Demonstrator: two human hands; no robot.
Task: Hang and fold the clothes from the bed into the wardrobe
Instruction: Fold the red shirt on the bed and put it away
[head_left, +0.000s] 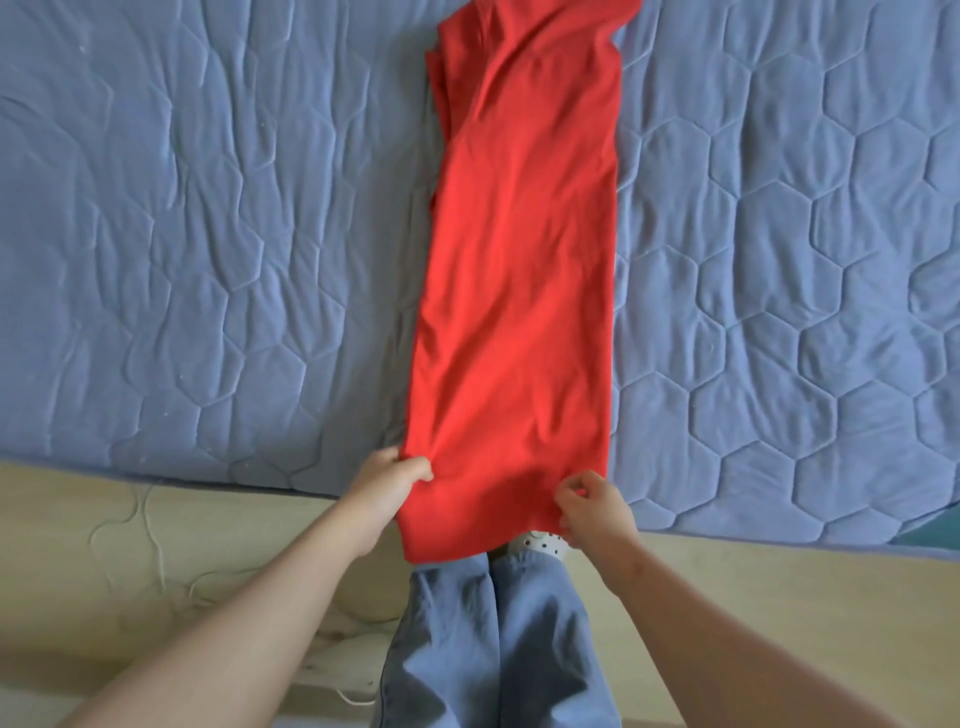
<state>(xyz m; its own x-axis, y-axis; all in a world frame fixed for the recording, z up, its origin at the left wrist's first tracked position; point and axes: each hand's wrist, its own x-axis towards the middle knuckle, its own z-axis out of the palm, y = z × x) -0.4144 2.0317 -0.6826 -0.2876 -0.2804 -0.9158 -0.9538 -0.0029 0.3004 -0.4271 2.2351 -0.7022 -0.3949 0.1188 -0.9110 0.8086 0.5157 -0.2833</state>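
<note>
A red garment (519, 270) lies folded into a long narrow strip on the blue quilted bed (208, 260), running from the top of the view down over the bed's near edge. My left hand (389, 480) grips the strip's lower left corner, fingers curled round the cloth. My right hand (592, 506) pinches the lower right corner between thumb and fingers. The strip's bottom end hangs over the mattress side in front of my legs. The wardrobe is out of view.
The beige mattress side (156, 545) runs across the lower view below the blue cover. My legs in blue jeans (493, 649) and a white perforated shoe (540, 545) stand against the bed. A teal patch (930, 535) shows at the right edge.
</note>
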